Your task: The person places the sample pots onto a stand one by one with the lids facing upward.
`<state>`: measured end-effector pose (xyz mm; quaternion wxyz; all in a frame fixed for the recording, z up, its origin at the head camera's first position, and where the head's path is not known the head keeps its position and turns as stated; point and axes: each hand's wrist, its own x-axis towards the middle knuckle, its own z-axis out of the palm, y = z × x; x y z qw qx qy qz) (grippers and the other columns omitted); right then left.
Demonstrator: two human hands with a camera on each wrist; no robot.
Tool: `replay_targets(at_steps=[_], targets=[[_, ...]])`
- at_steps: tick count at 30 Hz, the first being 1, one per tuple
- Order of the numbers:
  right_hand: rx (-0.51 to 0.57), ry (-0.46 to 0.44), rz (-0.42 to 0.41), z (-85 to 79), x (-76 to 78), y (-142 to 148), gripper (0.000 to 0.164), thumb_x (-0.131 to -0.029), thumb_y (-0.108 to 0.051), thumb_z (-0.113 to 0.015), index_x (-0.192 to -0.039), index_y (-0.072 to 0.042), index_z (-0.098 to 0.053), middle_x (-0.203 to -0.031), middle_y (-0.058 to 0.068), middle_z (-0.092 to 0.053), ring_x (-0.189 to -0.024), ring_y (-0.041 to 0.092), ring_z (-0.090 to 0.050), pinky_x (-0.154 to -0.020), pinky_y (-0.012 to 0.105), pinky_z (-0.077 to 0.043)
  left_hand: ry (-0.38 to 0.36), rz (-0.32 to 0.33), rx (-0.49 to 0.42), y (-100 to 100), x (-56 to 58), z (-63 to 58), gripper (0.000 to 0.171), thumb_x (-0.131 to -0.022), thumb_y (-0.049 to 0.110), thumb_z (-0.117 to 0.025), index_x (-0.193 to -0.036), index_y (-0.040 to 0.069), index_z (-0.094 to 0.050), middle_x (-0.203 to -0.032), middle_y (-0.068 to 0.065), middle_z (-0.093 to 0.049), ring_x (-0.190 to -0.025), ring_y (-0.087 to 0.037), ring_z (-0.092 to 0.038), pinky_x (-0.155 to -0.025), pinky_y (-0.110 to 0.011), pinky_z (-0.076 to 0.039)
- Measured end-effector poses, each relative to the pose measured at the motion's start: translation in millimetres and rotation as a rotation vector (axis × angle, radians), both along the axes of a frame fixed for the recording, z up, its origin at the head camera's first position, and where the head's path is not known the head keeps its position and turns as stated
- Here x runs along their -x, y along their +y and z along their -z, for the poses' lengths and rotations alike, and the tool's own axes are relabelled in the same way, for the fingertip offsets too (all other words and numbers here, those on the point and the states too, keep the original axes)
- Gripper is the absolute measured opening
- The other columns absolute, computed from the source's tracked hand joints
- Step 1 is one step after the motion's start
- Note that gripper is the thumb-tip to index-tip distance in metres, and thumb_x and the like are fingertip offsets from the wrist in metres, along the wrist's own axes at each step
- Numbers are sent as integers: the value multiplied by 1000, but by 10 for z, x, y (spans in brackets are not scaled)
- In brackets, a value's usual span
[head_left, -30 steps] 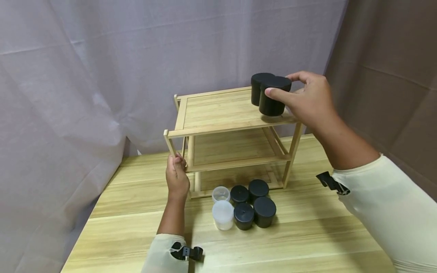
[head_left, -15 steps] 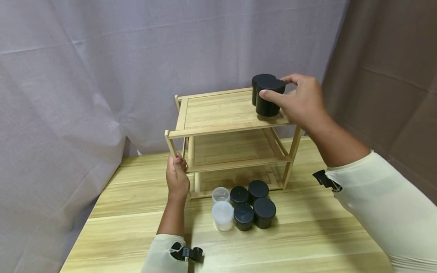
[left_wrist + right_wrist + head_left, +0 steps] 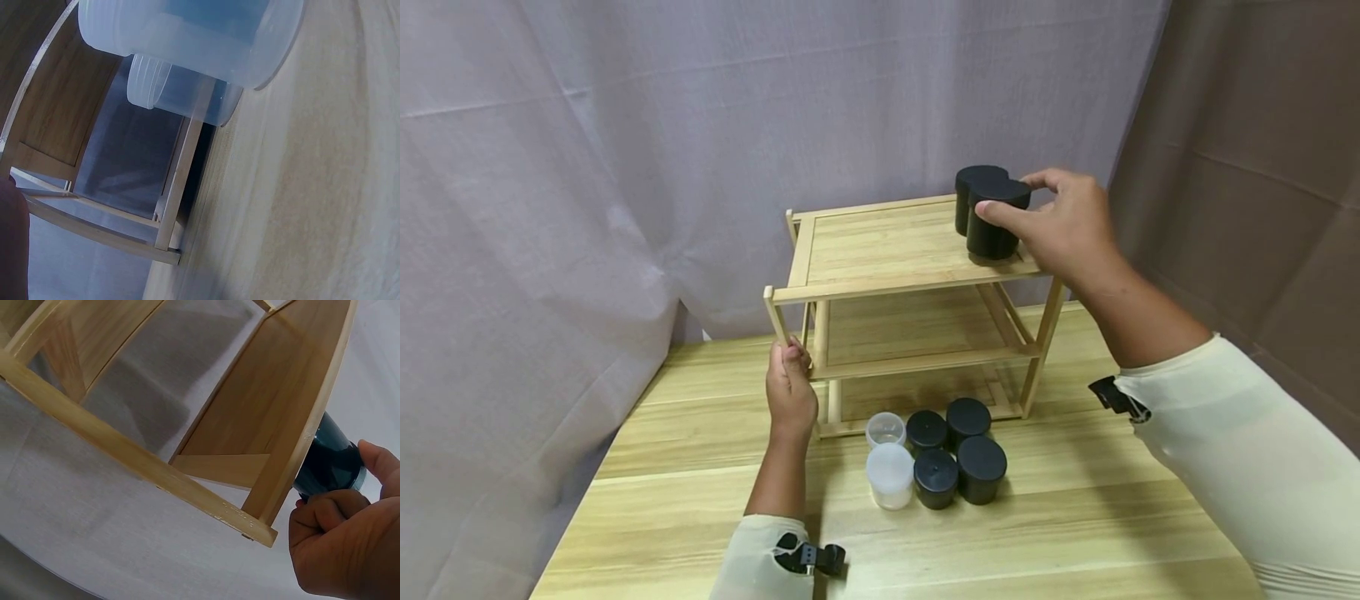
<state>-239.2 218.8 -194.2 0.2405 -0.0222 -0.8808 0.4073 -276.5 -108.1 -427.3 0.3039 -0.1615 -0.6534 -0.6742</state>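
Note:
A black lidded jar (image 3: 992, 229) is held by my right hand (image 3: 1071, 221), thumb on its near side and fingers behind, at the right end of the wooden rack's top shelf (image 3: 880, 246). Just behind it stands a second black jar (image 3: 970, 200), partly covered. In the right wrist view the held jar (image 3: 331, 459) shows beyond the shelf edge, fingers curled about it; whether its base touches the shelf I cannot tell. My left hand (image 3: 790, 392) grips the rack's front left post (image 3: 777, 317).
On the table (image 3: 1075, 517) before the rack stand several black lidded jars (image 3: 982, 467) and two translucent ones, the nearer tub (image 3: 891, 475) and the farther tub (image 3: 886, 429). The middle shelf (image 3: 917, 321) lies below the top. A grey curtain (image 3: 700, 125) hangs behind.
My right hand has carried its jar a little left and down, close against the other jar on the top shelf. The left hand keeps its hold on the post.

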Motion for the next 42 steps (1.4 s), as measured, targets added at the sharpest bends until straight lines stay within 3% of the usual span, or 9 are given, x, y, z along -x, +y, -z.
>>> replay_targets(at_steps=[12,22,35,42], targets=[[-38,-7,3,36,5,9,79,-93,-57,-82,-146,-1,-65,-80,1,-72,-63,5,-61,-56,27,-50,9,1,-9,8,22,22,80,-106,60,-36,-112,-19,-45,-81,0,-43,-75,-6,-41,-66,-19,-38],[-42,-9,-12,50,-10,-2,79,-95,-55,-80,-149,0,-61,-114,32,-78,-65,1,-64,-56,24,-52,17,5,-7,10,19,12,82,-105,62,-35,-112,-19,-45,-81,0,-43,-74,-6,-41,-65,-18,-37],[-70,-34,10,58,-17,-8,81,-95,-57,-79,-151,-1,-60,-113,28,-76,-69,7,-64,-58,26,-51,5,20,2,10,14,12,77,-108,56,-34,-113,-20,-45,-82,-1,-42,-75,-7,-40,-67,-18,-38],[-75,-28,12,52,-21,-21,81,-95,-58,-78,-151,-1,-61,-120,28,-74,-73,8,-64,-58,24,-49,11,12,-6,0,21,10,81,-106,60,-35,-112,-19,-45,-82,-1,-42,-75,-6,-41,-67,-19,-38]])
